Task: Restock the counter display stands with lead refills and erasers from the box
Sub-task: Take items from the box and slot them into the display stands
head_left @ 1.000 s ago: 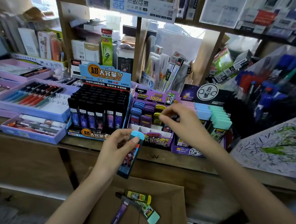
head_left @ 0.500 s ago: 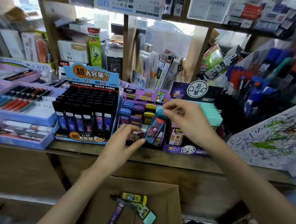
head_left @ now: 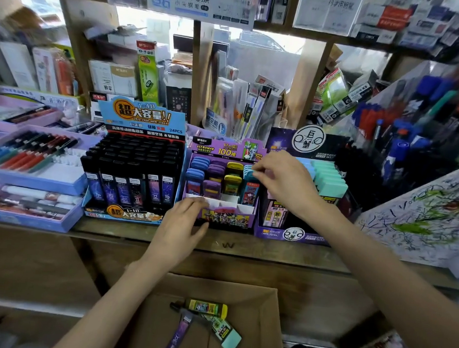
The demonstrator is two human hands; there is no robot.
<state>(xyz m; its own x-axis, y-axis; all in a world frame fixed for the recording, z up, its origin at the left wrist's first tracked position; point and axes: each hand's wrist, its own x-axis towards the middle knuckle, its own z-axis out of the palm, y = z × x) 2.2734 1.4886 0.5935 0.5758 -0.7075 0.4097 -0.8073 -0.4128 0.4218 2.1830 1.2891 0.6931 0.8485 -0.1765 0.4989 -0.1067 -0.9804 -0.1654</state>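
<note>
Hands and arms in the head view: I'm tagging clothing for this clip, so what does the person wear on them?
The left hand and right hand are bare: no gloves, rings or watch show. The left forearm and right forearm are uncovered to the frame's edge, with no sleeves in view.

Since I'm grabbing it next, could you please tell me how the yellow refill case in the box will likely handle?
The yellow refill case looks like small hard plastic, so probably stiff and light. Its flat faces suggest sliding, not rolling. The mint eraser lies close by and may get nudged.
</note>
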